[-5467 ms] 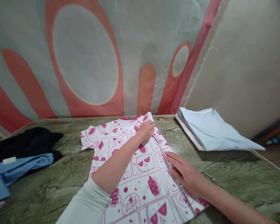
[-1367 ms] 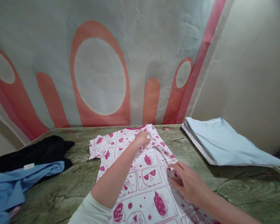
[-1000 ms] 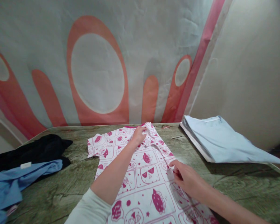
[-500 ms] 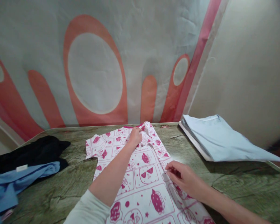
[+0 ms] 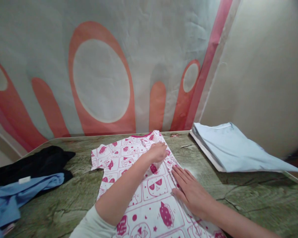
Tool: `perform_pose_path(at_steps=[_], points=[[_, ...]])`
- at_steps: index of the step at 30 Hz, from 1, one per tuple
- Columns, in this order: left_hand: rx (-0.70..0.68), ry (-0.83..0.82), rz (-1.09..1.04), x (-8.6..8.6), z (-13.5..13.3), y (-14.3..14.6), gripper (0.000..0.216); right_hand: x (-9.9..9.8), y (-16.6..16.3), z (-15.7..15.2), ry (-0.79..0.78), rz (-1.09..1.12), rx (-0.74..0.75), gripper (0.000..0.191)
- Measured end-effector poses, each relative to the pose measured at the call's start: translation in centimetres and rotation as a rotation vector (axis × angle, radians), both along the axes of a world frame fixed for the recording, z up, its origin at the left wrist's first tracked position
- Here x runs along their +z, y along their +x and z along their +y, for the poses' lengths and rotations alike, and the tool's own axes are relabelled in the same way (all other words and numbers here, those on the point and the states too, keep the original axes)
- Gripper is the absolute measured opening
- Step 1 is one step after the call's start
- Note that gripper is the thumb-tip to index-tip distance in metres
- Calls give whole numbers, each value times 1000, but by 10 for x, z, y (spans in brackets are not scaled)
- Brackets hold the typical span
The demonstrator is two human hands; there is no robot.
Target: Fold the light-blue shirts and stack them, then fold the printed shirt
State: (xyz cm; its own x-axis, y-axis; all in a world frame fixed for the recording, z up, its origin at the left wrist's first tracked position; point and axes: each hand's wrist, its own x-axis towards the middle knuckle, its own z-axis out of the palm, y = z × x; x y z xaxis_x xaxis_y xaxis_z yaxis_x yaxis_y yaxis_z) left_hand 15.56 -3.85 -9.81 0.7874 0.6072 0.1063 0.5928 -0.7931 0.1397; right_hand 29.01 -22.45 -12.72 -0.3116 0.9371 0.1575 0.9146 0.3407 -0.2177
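A white shirt with pink cartoon prints lies flat on the green marbled table, its right side folded inward. My left hand rests palm down on the upper right part of the shirt, near the shoulder, fingers lying on the cloth. My right hand lies flat and open on the shirt's folded right edge, fingers stretched toward the far side. The left sleeve sticks out to the left.
A stack of folded pale blue and white garments sits at the back right. At the left lie a black garment and a blue garment. A wall hanging with orange shapes stands behind the table.
My right hand, which pinched the shirt's right edge, now lies flat on it. My left hand has slid from the collar down and right along the fold.
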Motion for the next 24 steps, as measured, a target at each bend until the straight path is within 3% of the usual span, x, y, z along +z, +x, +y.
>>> perform_pose_path(at_steps=[3, 7, 13, 24], points=[[-49, -63, 51, -12, -14, 9, 51, -3, 2, 1, 16, -21, -45, 62], [26, -56, 53, -25, -21, 15, 76, -6, 3, 1, 43, -26, -56, 65], [180, -10, 75, -30, -17, 29, 103, -7, 1, 1, 28, -53, -77, 68], [190, -31, 68, -36, 34, 26, 84, -13, 1, 1, 63, -72, -72, 65]])
